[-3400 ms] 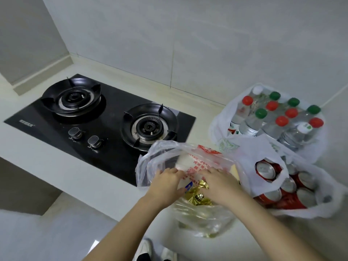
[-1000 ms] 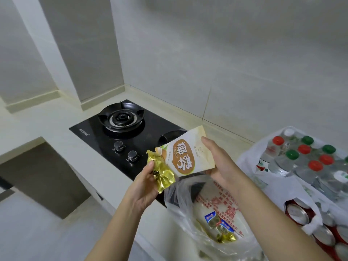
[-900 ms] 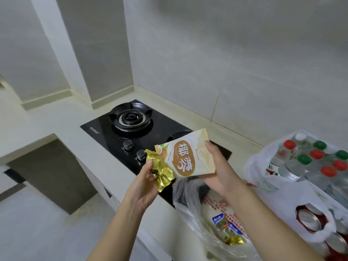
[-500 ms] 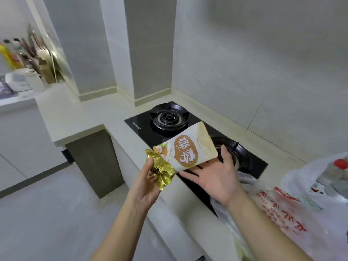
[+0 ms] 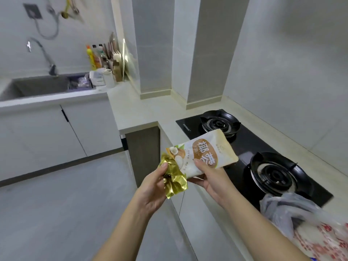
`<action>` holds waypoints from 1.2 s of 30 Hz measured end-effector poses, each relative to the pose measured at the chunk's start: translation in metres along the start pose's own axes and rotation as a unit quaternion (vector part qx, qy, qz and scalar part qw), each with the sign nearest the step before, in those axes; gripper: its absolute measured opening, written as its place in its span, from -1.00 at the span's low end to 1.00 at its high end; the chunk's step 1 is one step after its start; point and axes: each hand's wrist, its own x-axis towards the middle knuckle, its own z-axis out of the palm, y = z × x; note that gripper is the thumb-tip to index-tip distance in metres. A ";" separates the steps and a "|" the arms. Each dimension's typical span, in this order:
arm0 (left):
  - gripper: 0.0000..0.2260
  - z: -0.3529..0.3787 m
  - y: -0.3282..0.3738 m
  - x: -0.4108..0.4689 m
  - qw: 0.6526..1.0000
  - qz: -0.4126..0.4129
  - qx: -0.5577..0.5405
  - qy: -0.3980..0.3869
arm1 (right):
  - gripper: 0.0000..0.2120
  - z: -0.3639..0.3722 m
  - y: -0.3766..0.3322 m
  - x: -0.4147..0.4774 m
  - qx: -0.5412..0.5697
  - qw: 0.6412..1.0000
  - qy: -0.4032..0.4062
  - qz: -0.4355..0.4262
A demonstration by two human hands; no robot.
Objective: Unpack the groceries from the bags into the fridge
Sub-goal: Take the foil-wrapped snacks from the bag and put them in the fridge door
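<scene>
The flat cream-and-brown printed snack pouch (image 5: pixel 205 155) hangs in the air just off the counter's front edge, above the floor. The right hand (image 5: pixel 209 176) grasps it with the thumb on its face and the fingers beneath. The crinkled gold foil packet (image 5: pixel 174 178), touching the pouch's lower-left end, is pinched in the left hand (image 5: pixel 154 189). Both are out of the thin translucent plastic bag with red print (image 5: pixel 293 213), which slumps on the pale stone counter (image 5: pixel 139 112) beside the black glass gas hob (image 5: pixel 263 162). The step looks like carrying both to the fridge, which is not in view; firm but light grips would avoid crushing them. The counter's corner juts near the hands, while the grey floor (image 5: pixel 66 204) toward the steel sink (image 5: pixel 37 87) leaves room to turn.
</scene>
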 end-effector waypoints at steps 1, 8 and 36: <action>-0.64 -0.004 0.005 -0.004 1.000 0.012 -0.001 0.009 | -0.75 0.010 0.002 0.003 -0.005 1.000 -0.015 0.010; -0.50 -0.051 0.042 -0.043 0.983 0.117 -0.080 0.117 | -0.79 0.083 0.012 0.032 -0.063 0.988 -0.127 0.052; -0.83 -0.154 0.030 -0.354 0.765 0.457 -0.211 0.402 | -0.79 0.316 0.107 -0.145 -0.095 0.812 -0.546 0.186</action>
